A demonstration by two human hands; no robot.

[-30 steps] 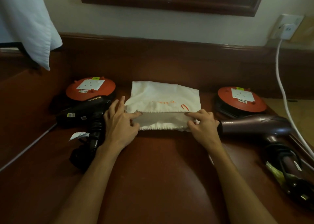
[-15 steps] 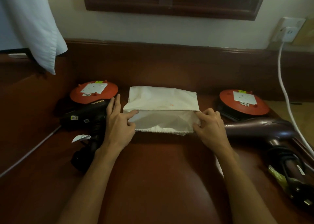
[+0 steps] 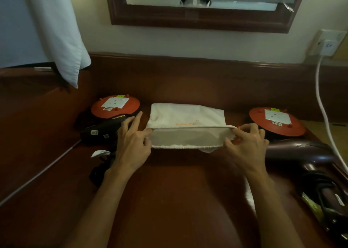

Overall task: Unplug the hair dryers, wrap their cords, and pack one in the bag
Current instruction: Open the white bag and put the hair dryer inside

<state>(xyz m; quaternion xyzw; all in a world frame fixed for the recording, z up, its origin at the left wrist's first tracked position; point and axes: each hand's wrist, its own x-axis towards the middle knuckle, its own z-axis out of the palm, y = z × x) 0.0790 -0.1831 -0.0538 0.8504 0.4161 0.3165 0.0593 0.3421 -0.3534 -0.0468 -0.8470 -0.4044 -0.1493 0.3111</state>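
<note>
White drawstring bag (image 3: pixel 186 116) lying flat mid-desk on brown wooden desktop (image 3: pixel 178 200), mouth facing the camera and held open. Left hand (image 3: pixel 131 149): thumb and forefinger pinching the upper hem at the bag's left corner, remaining fingers straight and spread, pointing away over the black dryer. Right hand (image 3: pixel 246 146): fingers curled, pinching the upper hem at the right corner; exact finger count on the fabric hard to make out, thumb partly hidden behind cloth. Orange print on bag face too blurred to read. Inside of bag pale, contents not discernible. Black hair dryer (image 3: pixel 105 131) just left of the bag, touching-close to left hand, handle and cord mostly hidden under left wrist and forearm; white tag (image 3: pixel 98 153) poking out beside it. Maroon hair dryer (image 3: pixel 301 151) right of the bag, nozzle near right hand, handle running toward the lower right with dark cord (image 3: pixel 323 195) bundled around it, far end cut off by frame edge. Two orange cable reels with socket plates: left reel (image 3: pixel 114 106) behind the black dryer, right reel (image 3: pixel 276 121) behind the maroon one; label text unreadable. White cable (image 3: pixel 323 112) running from wall plug (image 3: pixel 328 47) down right side, lower end out of frame. White cloth (image 3: pixel 56 35) hanging upper left, top cut off. Dark wooden frame (image 3: pixel 199 19) on wall, top cut off.
</note>
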